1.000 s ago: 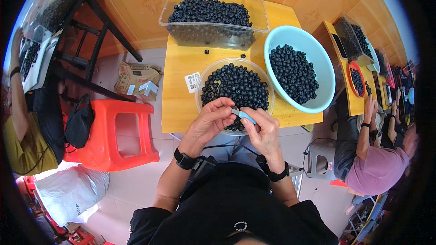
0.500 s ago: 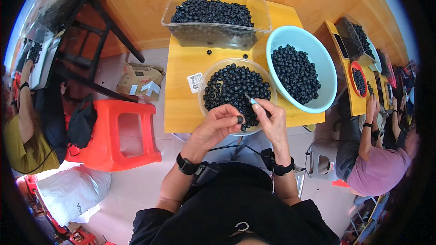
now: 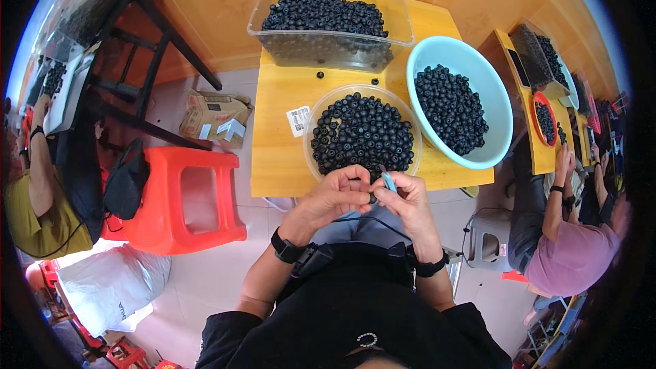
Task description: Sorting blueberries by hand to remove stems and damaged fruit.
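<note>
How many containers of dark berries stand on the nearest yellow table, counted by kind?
Clear rectangular tub: 1
Clear round bowl: 1
Light blue round bowl: 1
Total: 3

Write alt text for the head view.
Seen from above, a left hand and right hand meet over one dark berry, the right holding a small blue tool, beside a clear bowl of berries on a yellow table.

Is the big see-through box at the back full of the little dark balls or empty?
Nearly full. The clear box holds a heap of dark round fruits that rises close to its rim.
</note>
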Demonstrator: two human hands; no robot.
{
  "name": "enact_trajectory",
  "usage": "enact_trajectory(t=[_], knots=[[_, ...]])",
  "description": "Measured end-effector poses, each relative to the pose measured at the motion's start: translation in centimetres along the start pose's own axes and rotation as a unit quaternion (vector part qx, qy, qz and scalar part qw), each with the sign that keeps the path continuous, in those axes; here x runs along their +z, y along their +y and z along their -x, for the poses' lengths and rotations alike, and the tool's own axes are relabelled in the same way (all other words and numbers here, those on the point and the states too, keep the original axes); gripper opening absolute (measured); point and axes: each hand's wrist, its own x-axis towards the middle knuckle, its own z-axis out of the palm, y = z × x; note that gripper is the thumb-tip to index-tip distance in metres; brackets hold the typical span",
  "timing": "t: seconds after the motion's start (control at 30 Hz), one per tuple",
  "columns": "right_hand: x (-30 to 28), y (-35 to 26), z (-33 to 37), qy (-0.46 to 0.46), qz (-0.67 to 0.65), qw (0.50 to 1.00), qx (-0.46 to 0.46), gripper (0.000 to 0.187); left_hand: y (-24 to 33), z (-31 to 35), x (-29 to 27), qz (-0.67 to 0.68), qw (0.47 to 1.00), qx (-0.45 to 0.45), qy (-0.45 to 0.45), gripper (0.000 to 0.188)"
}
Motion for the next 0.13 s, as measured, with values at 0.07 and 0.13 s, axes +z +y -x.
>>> enact_trajectory(t=[0.07, 0.13], knots=[[-0.37, 0.58, 0.23, -0.005, 0.008, 1.000, -0.002, 0.005, -0.18, 0.03, 0.26, -0.002, 1.000, -0.004, -0.001, 0.024], [-0.24, 0.15, 0.59, -0.050, 0.016, 0.997, -0.057, 0.013, -0.40, -0.01, 0.28, 0.015, 1.000, 0.009, -0.009, 0.023]])
